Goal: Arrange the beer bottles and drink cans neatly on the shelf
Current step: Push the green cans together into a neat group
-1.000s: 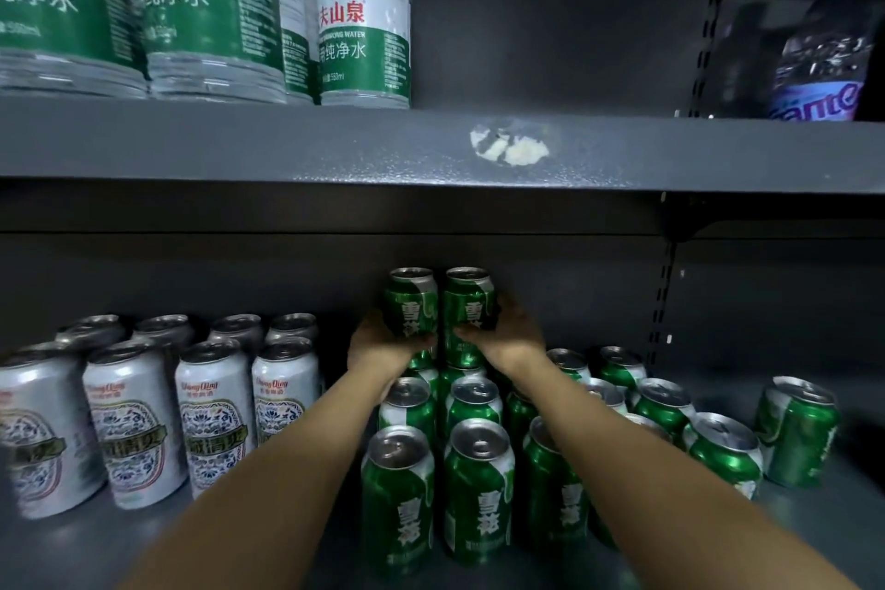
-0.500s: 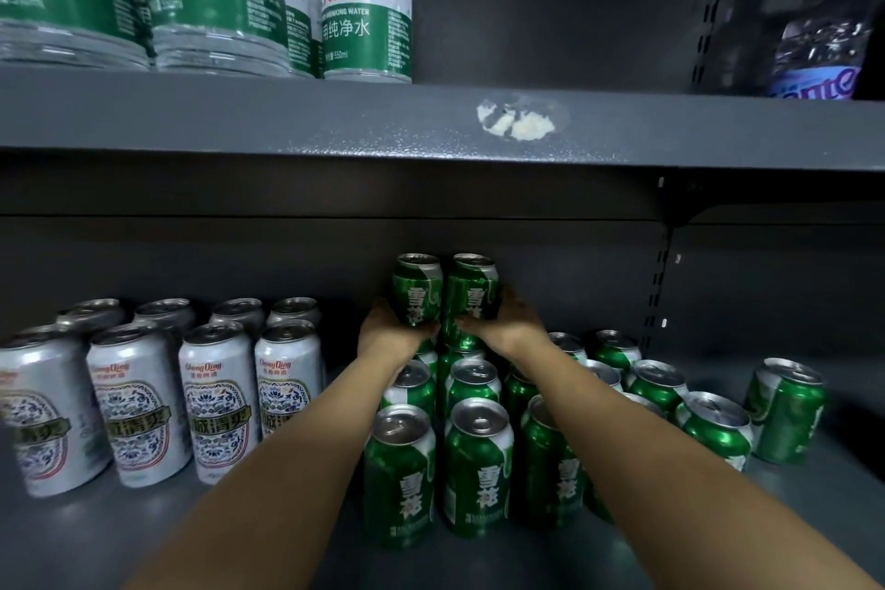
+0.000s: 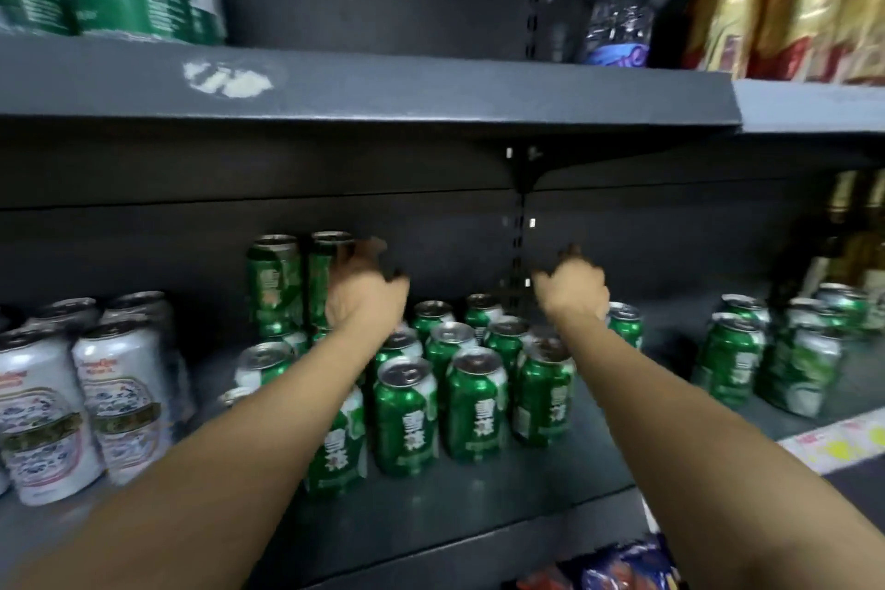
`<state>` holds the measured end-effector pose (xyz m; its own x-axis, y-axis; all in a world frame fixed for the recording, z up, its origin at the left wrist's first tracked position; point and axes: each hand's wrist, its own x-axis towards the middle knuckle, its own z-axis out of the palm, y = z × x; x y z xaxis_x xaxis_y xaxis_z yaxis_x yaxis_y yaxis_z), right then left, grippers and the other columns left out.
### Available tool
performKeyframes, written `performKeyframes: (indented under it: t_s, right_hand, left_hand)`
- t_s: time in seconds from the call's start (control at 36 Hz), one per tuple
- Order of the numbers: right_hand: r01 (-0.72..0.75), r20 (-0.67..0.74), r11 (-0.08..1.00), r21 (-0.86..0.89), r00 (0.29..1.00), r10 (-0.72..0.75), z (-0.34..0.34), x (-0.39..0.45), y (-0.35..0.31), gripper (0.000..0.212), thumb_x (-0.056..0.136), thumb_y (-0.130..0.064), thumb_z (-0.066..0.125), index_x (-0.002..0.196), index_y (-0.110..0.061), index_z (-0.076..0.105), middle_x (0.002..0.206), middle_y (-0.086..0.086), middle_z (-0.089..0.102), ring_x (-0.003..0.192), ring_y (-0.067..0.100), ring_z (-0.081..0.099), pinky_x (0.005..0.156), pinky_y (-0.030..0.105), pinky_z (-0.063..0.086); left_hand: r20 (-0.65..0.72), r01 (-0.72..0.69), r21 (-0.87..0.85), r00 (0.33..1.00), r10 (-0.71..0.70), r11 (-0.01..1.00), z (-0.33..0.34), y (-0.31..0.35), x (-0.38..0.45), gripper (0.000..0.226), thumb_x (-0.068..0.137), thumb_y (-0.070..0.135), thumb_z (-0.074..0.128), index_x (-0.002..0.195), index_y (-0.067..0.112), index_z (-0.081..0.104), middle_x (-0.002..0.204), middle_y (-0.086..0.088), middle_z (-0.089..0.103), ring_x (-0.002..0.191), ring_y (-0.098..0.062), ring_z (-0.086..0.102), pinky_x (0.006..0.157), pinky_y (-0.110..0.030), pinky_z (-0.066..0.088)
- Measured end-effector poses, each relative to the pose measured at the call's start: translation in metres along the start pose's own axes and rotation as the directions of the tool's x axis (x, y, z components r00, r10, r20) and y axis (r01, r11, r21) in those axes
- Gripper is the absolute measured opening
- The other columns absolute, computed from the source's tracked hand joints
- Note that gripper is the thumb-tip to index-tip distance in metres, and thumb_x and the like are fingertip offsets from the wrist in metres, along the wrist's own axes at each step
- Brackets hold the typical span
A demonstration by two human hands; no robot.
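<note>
The left hand (image 3: 366,297) hovers with loosely spread fingers, holding nothing; 2 stacked green cans (image 3: 299,280) stand just left of its fingertips. The right hand (image 3: 572,295), fingers relaxed and holding nothing, hangs above the cluster of green cans (image 3: 459,378) on the shelf (image 3: 479,513), well apart from the stack.

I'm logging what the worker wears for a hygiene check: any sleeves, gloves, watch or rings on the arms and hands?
None that shows. The left hand and right hand are bare, with no gloves, and both forearms are uncovered down to the frame edge. No watch or bracelet at either wrist. The fingers are too blurred to rule out rings.
</note>
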<state>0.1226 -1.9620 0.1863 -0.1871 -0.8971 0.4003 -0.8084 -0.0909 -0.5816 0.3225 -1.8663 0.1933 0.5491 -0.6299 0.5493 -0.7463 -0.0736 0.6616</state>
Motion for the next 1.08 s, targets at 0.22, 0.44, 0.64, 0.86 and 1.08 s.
performKeyframes:
  t_s: [0.22, 0.44, 0.64, 0.86, 1.08]
  right_hand:
    - [-0.113, 0.267, 0.99, -0.08, 0.955, 0.13, -0.026, 0.044, 0.099, 0.092, 0.084, -0.062, 0.06, 0.148, -0.01, 0.022, 0.146, 0.015, 0.04, 0.132, 0.036, 0.039, 0.102, 0.044, 0.04]
    - [-0.002, 0.349, 0.996, -0.087, 0.937, 0.032, -0.012, 0.049, 0.13, 0.06, 0.08, -0.044, 0.071, 0.123, -0.013, 0.042, 0.125, 0.011, 0.057, 0.114, 0.032, 0.056, 0.084, 0.037, 0.048]
    - [0.075, 0.171, 0.993, 0.086, 0.981, -0.089, -0.041, 0.056, 0.09, 0.082, 0.07, -0.062, 0.074, 0.127, -0.011, 0.044, 0.126, 0.014, 0.054, 0.115, 0.035, 0.055, 0.084, 0.039, 0.049]
    - [0.223, 0.198, 0.921, 0.319, 0.935, -0.295, -0.05, 0.032, 0.002, 0.086, 0.061, -0.072, 0.071, 0.126, -0.02, 0.048, 0.123, 0.004, 0.063, 0.111, 0.027, 0.062, 0.086, 0.033, 0.052]
    - [0.116, 0.339, 0.777, 0.619, 0.853, -0.397, -0.021, -0.009, -0.048, 0.071, 0.075, -0.048, 0.078, 0.131, -0.017, 0.048, 0.124, 0.001, 0.059, 0.117, 0.021, 0.057, 0.092, 0.029, 0.047]
  left_hand:
    - [0.311, -0.067, 0.115, 0.95, 0.028, 0.991, 0.075, 0.071, -0.033, 0.037, 0.091, 0.038, 0.062, 0.124, 0.024, 0.057, 0.124, -0.008, 0.06, 0.117, -0.029, 0.054, 0.091, -0.034, 0.048]
    - [0.319, 0.002, 0.12, 0.947, -0.041, 0.993, 0.106, 0.079, -0.043, 0.038, 0.086, 0.033, 0.067, 0.122, 0.022, 0.06, 0.125, -0.009, 0.059, 0.119, -0.029, 0.052, 0.098, -0.038, 0.046]
    - [0.304, 0.03, 0.089, 0.951, -0.055, 0.996, 0.1, 0.082, -0.042, 0.049, 0.082, 0.036, 0.074, 0.125, 0.019, 0.057, 0.127, -0.008, 0.058, 0.12, -0.027, 0.051, 0.098, -0.04, 0.046]
    - [0.458, 0.201, -0.222, 0.885, -0.079, 0.954, 0.089, 0.084, -0.045, 0.076, 0.064, 0.043, 0.087, 0.126, 0.012, 0.055, 0.122, -0.006, 0.063, 0.11, -0.02, 0.061, 0.097, -0.037, 0.05]
    - [0.248, 0.312, -0.298, 0.938, -0.242, 0.902, 0.054, 0.049, -0.034, 0.05, 0.072, 0.033, 0.084, 0.103, 0.003, 0.058, 0.098, -0.009, 0.065, 0.088, -0.024, 0.062, 0.068, -0.028, 0.046]
